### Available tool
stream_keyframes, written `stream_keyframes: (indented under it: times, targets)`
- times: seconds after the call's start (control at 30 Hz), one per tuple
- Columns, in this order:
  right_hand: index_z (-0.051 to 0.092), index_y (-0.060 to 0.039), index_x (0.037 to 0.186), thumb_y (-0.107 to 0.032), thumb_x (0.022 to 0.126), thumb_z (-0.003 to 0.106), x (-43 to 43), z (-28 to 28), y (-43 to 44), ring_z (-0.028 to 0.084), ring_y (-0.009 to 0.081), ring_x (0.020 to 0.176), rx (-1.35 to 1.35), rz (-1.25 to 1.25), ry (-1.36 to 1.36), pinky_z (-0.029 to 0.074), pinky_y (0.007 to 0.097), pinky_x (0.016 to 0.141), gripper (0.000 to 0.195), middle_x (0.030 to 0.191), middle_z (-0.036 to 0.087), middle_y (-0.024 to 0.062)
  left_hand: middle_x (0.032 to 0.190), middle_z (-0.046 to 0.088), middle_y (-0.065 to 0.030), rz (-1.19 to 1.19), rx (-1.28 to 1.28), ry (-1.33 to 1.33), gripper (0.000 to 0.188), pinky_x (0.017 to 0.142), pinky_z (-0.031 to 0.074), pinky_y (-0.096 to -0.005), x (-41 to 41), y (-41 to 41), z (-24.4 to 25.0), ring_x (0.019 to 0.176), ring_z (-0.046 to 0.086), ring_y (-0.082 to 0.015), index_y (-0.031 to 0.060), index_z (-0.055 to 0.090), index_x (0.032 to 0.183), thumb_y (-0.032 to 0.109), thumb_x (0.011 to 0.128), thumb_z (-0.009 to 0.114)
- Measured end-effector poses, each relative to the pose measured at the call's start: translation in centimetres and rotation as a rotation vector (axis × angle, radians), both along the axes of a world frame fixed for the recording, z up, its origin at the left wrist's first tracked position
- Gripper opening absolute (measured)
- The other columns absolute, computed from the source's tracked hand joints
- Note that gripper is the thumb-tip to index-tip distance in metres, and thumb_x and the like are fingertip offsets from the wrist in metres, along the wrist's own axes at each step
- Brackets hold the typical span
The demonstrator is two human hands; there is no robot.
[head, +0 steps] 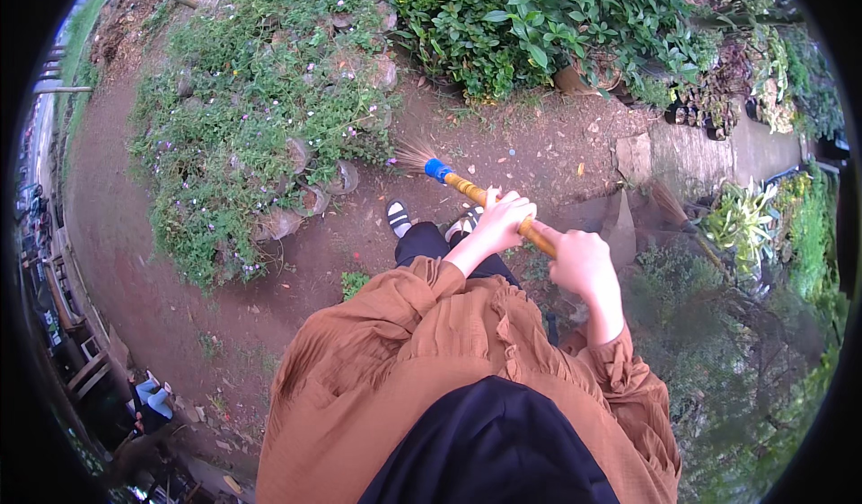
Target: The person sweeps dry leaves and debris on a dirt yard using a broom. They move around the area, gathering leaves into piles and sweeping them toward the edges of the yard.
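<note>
A stick broom (465,186) with a yellow wrapped handle and a blue binding slants across the view in front of me. My left hand (506,220) is closed around the middle of the handle. Close to the handle's near end, my right hand (580,258) grips it too, its index finger stretched along the shaft. The broom's thin bristles (412,154) fan out to the left, low over the brown soil beside the flowering plants. Whether their tips touch the soil, I cannot tell.
Small flowering plants (269,100) in clear plastic bags stand at the left. Leafy shrubs (485,26) grow ahead. A second broom (687,224) lies at the right near a variegated plant (741,224). Scattered dry leaves dot the soil path (539,140). A person (151,403) sits far off at lower left.
</note>
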State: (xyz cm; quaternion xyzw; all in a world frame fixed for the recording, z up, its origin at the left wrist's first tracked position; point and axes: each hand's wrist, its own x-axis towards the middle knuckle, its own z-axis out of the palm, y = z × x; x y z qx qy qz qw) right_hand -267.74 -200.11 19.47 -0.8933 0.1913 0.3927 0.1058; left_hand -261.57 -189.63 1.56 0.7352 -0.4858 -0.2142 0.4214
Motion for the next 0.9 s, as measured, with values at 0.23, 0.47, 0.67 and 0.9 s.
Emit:
stream_keyframes:
  times: [0.23,0.47,0.67,0.9]
  targets:
    - [0.04,-0.0199,0.137,-0.007,0.067,0.054,-1.8,-9.8,0.7,0.066,0.0316,0.076,0.058,-0.257,0.005,0.053,0.0408,0.072,0.073,0.089,0.065,0.0207,0.076,0.055,-0.0087,-0.091,0.04,-0.006,0.01,0.075,0.043,-0.0409,-0.9,-2.7,-7.8,0.084,0.055,-0.0298,0.0099,0.051,0.071,0.015,0.07,0.06]
    - [0.04,-0.029,0.136,-0.017,0.067,0.06,-7.5,-5.2,-4.3,0.064,0.0355,0.079,0.325,-0.353,-0.014,0.052,0.0417,0.076,0.072,0.091,0.064,0.0224,0.079,0.057,-0.0002,-0.338,0.198,0.048,0.019,0.08,0.035,-0.0407,-4.1,-3.7,-4.5,0.09,0.055,-0.0237,0.0152,0.053,0.077,0.009,0.064,0.065]
    - [0.045,-0.0234,0.133,-0.018,0.07,0.065,-12.1,3.4,-6.1,0.066,0.0311,0.073,-0.271,-0.241,-0.013,0.053,0.0416,0.066,0.067,0.073,0.065,0.0169,0.08,0.056,-0.0036,-0.444,-0.092,0.106,0.016,0.081,0.039,-0.0394,-8.9,-12.2,2.8,0.089,0.055,-0.0252,0.012,0.053,0.081,0.011,0.069,0.064]
    - [0.06,0.0008,0.09,-0.015,0.089,0.044,-11.5,-10.9,-0.6,0.065,0.0272,0.059,-0.601,-0.373,-0.168,0.051,0.0355,0.052,0.022,0.067,0.064,0.0124,0.08,0.06,-0.0066,-0.5,-0.049,0.382,0.012,0.076,0.045,-0.0397,-10.4,-12.4,-5.9,0.087,0.059,-0.0278,0.011,0.056,0.078,0.017,0.07,0.062]
